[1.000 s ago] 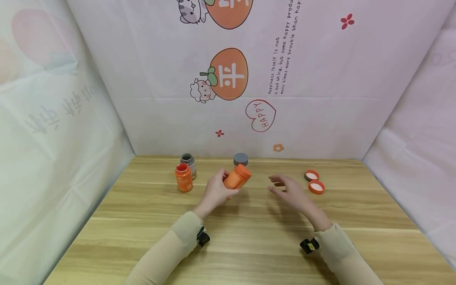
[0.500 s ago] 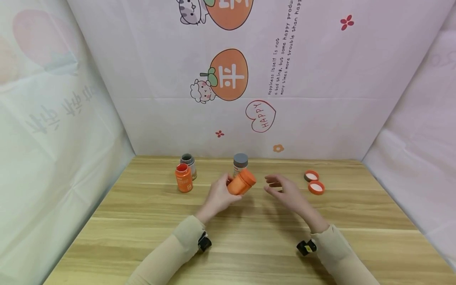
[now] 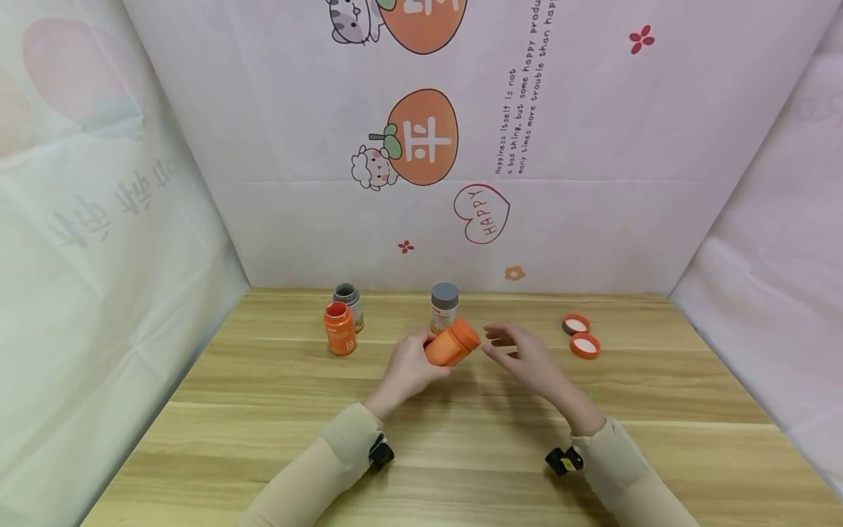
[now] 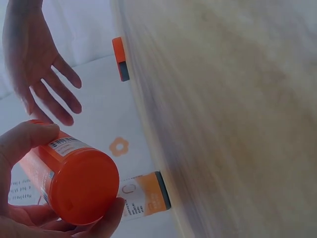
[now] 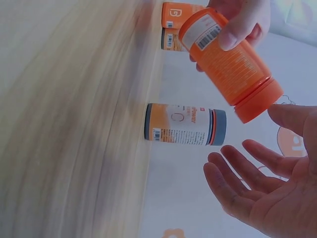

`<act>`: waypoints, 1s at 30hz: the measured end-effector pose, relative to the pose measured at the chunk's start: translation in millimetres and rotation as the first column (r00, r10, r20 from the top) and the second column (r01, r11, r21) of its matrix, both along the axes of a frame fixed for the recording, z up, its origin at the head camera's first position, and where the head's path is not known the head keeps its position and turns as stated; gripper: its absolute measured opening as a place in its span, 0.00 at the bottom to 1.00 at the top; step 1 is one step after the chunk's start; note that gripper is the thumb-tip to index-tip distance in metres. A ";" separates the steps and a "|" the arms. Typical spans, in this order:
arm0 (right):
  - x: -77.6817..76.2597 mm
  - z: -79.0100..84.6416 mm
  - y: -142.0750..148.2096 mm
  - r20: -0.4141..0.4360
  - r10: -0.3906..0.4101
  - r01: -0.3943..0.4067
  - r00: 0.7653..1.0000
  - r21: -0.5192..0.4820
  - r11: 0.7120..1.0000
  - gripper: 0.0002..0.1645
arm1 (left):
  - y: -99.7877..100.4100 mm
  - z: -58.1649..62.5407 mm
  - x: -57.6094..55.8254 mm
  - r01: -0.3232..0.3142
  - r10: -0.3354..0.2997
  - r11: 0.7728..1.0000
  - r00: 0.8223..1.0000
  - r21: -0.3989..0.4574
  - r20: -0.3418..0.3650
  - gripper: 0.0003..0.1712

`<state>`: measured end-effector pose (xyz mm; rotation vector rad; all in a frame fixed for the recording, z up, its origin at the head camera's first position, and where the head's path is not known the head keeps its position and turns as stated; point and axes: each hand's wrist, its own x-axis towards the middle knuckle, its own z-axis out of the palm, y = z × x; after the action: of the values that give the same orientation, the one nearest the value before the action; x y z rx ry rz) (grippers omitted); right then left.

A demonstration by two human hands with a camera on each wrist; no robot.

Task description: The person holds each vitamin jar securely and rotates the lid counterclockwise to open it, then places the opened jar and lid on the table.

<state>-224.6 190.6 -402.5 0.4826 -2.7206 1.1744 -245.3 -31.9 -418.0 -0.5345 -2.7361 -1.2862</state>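
Note:
My left hand (image 3: 410, 369) grips an orange pill bottle (image 3: 451, 345) around its body, tilted so its capped end points up and to the right. The orange cap (image 5: 259, 101) sits on that bottle, as the right wrist view shows. Close by its cap is my right hand (image 3: 530, 359), fingers spread and slightly bent, holding nothing. Behind the held bottle stands a white-and-orange bottle with a grey lid (image 3: 444, 301), upright and capped. In the left wrist view, the held bottle's round base (image 4: 85, 186) faces the camera.
An uncapped orange bottle (image 3: 340, 331) stands at the left, in front of an uncapped grey-rimmed bottle (image 3: 352, 298). Two loose caps lie at the right: a grey-and-orange cap (image 3: 576, 324) and an orange cap (image 3: 585, 346). A white printed backdrop (image 3: 316, 234) rises behind the wooden table (image 3: 474, 483).
My left hand has moved right and slightly toward me with the orange bottle, tilting it further. My right hand has moved left toward its cap. The grey-lidded bottle shows more now.

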 end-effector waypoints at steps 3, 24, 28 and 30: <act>1.3 1.7 -1.8 -0.001 0.003 -0.003 1.000 -0.002 1.000 0.26 | 0.7 -0.2 1.2 0.013 -0.013 1.000 1.000 0.009 -0.002 0.26; 5.1 6.1 -15.4 0.004 0.016 -0.016 1.000 -0.003 1.000 0.29 | 5.6 6.4 12.9 0.048 -0.048 0.999 0.999 -0.004 0.013 0.29; 4.8 5.4 -18.8 0.027 0.021 -0.020 0.999 -0.030 0.999 0.28 | 6.1 8.3 15.5 0.057 -0.057 0.998 0.998 -0.006 -0.001 0.30; 4.4 4.0 -20.1 0.039 0.026 -0.024 0.999 -0.046 0.999 0.27 | 6.3 9.1 16.4 0.062 -0.062 0.998 0.998 -0.011 -0.006 0.30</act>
<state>-220.2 170.5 -398.5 0.4936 -2.7217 1.2619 -228.9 -25.6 -408.9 -0.6287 -2.7436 -1.2807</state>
